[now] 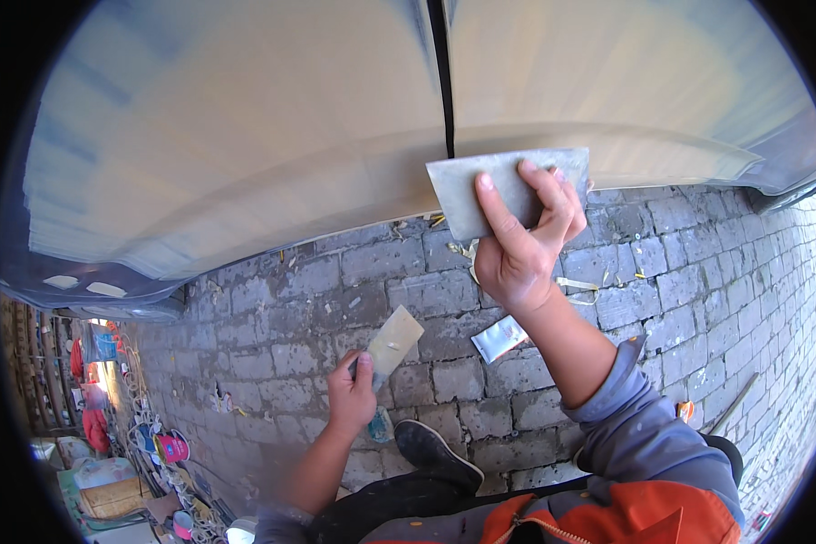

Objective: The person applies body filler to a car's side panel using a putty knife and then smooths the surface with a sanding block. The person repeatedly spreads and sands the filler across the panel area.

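Up against the car panel, the right hand pinches a grey sanding sheet, long axis lying crosswise, just below the panel seam. Lower and farther off, the left hand grips a putty scraper, blade angled up toward the panel.

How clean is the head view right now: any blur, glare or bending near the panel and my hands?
Head view: fisheye bends the car panel and brick paving near the rim; corners black; panel looks soft and washed out; right hand with sanding block sharp; left hand with putty knife clear; no harsh glare.
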Motion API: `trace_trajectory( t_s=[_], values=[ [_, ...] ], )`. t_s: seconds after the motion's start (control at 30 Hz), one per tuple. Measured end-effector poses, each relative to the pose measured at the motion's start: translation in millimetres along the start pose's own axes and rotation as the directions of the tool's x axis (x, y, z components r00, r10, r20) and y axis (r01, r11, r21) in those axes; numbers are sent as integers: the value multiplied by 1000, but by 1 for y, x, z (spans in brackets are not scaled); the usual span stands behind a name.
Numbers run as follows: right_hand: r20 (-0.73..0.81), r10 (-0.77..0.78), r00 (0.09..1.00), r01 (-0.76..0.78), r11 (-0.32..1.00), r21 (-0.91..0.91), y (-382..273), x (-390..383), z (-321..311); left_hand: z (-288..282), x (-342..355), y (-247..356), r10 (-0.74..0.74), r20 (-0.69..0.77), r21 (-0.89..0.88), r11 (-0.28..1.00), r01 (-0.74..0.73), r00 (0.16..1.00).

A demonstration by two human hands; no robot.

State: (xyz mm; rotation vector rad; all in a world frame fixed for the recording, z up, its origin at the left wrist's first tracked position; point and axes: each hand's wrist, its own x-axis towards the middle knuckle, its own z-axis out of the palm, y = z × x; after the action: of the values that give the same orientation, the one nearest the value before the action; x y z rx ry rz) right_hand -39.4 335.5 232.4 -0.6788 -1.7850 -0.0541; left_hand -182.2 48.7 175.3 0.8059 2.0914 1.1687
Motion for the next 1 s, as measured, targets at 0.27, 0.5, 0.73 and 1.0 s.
trace_trajectory(
  t_s=[0.27, 0.5, 0.73, 1.0],
  values=[
    [-48, -32, 998, 32, 999, 0, 4, 29, 9, -1, -2, 4, -36, 7, 1, 999, 36, 999],
    [-103, -62, 993, 58, 997, -42, 17, 13, 27, 0, 0, -1, -37, 4, 1, 999, 37, 999],
    [-35, -28, 999, 27, 999, -31, 23, -7, 33, -1, 1, -4, -71, -6, 3, 997, 71, 997],
    [85, 49, 995, -47, 999, -23, 18, -38, 27, -3, 5, -3, -95, -21, -32, 995, 94, 995]
  ],
)
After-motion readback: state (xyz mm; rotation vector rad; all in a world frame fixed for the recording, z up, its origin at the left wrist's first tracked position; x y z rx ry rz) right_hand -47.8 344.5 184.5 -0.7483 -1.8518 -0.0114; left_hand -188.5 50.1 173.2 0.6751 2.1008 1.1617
